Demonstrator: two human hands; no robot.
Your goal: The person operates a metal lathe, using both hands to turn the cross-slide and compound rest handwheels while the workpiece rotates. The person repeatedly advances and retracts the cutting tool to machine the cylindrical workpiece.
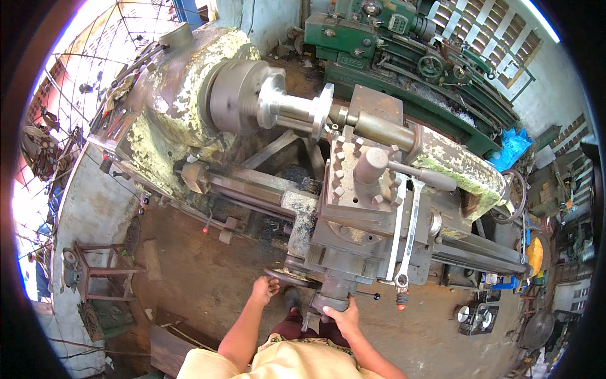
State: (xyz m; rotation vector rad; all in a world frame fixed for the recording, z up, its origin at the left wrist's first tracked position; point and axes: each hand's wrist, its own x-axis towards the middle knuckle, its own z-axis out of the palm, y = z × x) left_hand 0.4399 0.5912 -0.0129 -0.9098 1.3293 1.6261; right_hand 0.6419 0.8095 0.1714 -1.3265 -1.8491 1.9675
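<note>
My left hand [264, 290] is closed beside the rim of the carriage handwheel [291, 278]; what its curled fingers hold, if anything, is hidden. My right hand [344, 316] wraps around the cross-slide handle [328, 304] at the front of the lathe carriage. Above, a shiny flanged metal shaft [295, 106] runs between the lathe chuck [235, 96], whose surface looks smeared as if turning, and the tailstock [451, 161]. The square tool post [361, 174], ringed with bolts, stands close to the shaft's right flange [322, 111].
Two long spanners [411, 224] lie on the carriage, right of the tool post. A red-tipped lever [401, 300] hangs below them. Behind stands a green lathe [404, 63], with a blue plastic bag [512, 149] near its right end. A metal frame stand [104, 271] is at left.
</note>
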